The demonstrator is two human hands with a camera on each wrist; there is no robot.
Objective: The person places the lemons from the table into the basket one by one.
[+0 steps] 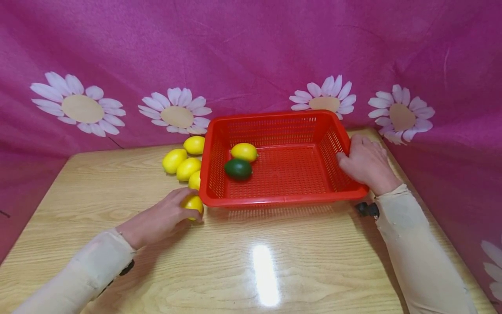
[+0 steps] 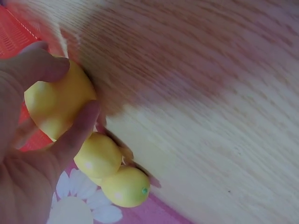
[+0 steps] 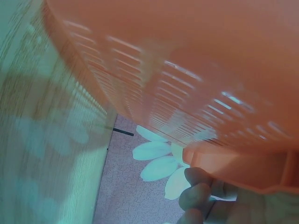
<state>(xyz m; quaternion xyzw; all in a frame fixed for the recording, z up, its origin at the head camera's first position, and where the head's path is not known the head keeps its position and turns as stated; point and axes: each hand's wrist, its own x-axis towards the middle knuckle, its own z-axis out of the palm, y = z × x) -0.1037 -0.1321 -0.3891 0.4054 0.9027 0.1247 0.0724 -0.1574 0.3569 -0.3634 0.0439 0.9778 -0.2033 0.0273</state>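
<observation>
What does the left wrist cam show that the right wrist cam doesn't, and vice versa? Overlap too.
Only left wrist: the left hand gripping a yellow lemon, plus more lemons nearby, one showing a green tip.

Only right wrist: the right hand, fingers at the rim of the red basket.

Both: the red basket (just part of it at left wrist's left edge), the wooden table, and the flowered cloth behind.

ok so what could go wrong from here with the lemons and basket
The rounded lemon in the left grip might slip out and roll across the table. If the right grip shifts the red basket, it could knock the loose lemons beside its left end. Tilting it might send the inside lemon and dark green fruit rolling.
</observation>
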